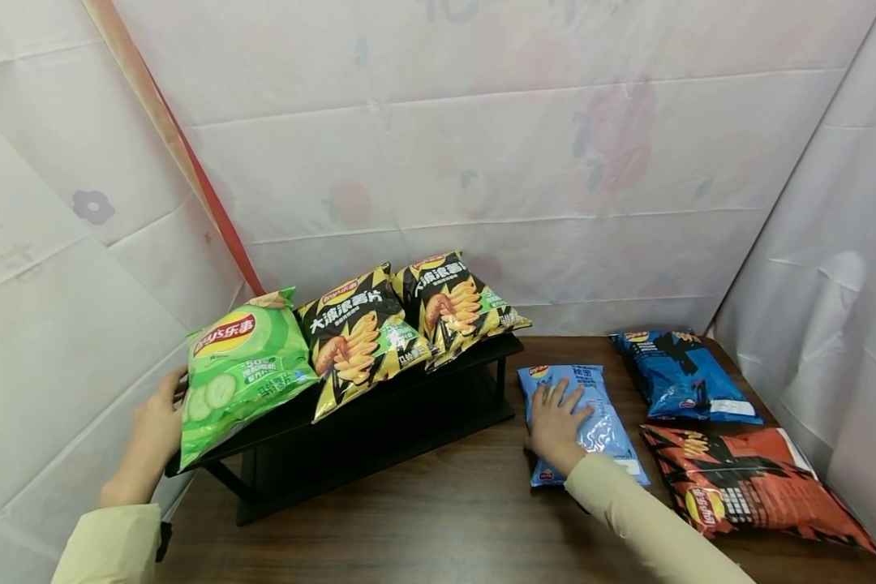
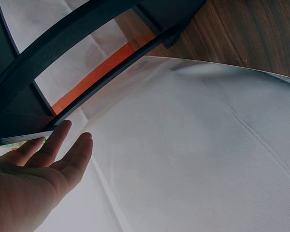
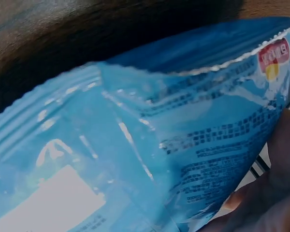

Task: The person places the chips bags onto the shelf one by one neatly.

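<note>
Light blue bag (image 1: 607, 426) is lying on the surface (image 1: 423, 519).
Right hand (image 1: 557, 423) is touching it, fingers apart — left hand (image 1: 155, 426), fingers loose, is sitting by the green bag (image 1: 251, 373) on the shelf (image 1: 365, 442).

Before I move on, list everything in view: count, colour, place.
Rack: one, black, on the table.
Green bag: one, green, rack's left end.
Black bags: two, black and yellow, rack's middle and right end.
Light-blue bag: one, light blue, right of the rack.
Dark-blue bag: one, dark blue, table's right rear.
Red bag: one, red and black, table's right front.
Table: one, brown, below.
Sheeting: count unclear, white, back and sides.
Strip: one, red, back left corner.
Left hand: one, bare, beside the green bag.
Right hand: one, bare, on the light-blue bag.
Sleeves: two, pale, on both forearms.
</note>
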`<state>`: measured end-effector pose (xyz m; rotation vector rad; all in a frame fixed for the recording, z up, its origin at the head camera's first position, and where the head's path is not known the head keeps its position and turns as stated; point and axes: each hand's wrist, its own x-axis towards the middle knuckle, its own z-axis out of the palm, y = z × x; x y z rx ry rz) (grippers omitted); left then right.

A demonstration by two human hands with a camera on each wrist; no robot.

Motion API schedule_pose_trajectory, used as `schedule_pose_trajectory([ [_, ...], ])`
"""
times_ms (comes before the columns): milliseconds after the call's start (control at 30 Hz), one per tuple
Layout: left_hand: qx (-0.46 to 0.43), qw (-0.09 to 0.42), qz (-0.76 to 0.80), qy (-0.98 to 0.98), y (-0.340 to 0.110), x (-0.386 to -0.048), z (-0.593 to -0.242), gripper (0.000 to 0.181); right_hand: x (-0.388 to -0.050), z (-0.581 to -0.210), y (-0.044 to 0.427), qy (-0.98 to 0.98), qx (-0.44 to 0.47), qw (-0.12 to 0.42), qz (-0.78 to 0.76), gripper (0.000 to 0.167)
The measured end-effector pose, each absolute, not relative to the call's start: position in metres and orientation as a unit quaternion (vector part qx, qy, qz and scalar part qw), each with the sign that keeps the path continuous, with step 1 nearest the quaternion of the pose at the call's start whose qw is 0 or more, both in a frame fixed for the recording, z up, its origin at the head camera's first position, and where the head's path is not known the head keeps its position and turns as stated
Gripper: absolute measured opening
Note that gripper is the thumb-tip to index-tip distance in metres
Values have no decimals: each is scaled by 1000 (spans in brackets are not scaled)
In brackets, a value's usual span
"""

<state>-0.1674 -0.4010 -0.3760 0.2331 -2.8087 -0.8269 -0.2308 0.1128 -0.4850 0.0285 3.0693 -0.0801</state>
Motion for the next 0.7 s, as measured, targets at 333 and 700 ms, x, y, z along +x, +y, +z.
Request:
schedule_pose_trajectory([
  [333,80,107,-276,-952,-400,-168,-375,63,-233,-486,112,999,5,39,-35,86],
  [700,80,105,-279,-951,-399,-168,-375,64,-228,-483,110,999,11,23,-30,72],
])
